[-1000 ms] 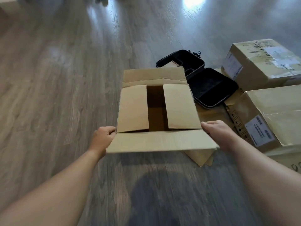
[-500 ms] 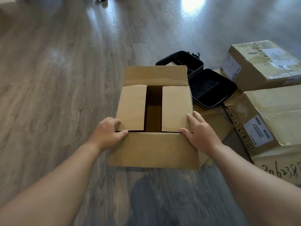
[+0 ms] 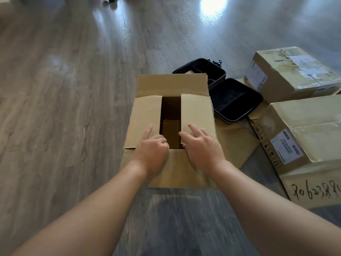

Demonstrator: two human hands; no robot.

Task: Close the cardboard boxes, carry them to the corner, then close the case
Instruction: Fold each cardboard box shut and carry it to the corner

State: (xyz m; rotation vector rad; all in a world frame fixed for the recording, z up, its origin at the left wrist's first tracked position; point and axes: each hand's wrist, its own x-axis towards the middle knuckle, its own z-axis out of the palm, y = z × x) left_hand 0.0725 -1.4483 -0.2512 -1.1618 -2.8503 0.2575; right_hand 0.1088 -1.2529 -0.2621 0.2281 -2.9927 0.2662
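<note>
Two bare forearms reach forward from the bottom of the view over a grey wood-grain floor (image 3: pixel 64 111). Just beyond them stands the open cardboard box (image 3: pixel 171 169), its near wall facing the person and its near long flap hanging down in front. The left hand (image 3: pixel 150 151) rests on the left inner flap (image 3: pixel 145 122) near that flap's inner edge: the index finger lies straight along the cardboard, the other fingers are curled loosely under, and nothing is gripped. The right hand (image 3: pixel 202 146) rests on the right inner flap (image 3: pixel 197 111) with its fingers spread and fairly straight, pressing flat rather than holding. Both short flaps are folded inward and lie roughly level, with a dark gap between them showing the inside of the box. The far long flap (image 3: pixel 172 84) stands upright — not yet folded over.

To the right of the box, flat pieces of cardboard lie on the floor, and on them sits a large taped box (image 3: pixel 302 130) with a white label and handwritten digits on its near side. Behind the open box lies the black case (image 3: pixel 234 100), open, its two halves spread apart — the farther half is partly hidden by the upright flap. At far right sits another taped box (image 3: pixel 293 71) with labels and scribbled writing. A bright glare marks the floor at the top.
</note>
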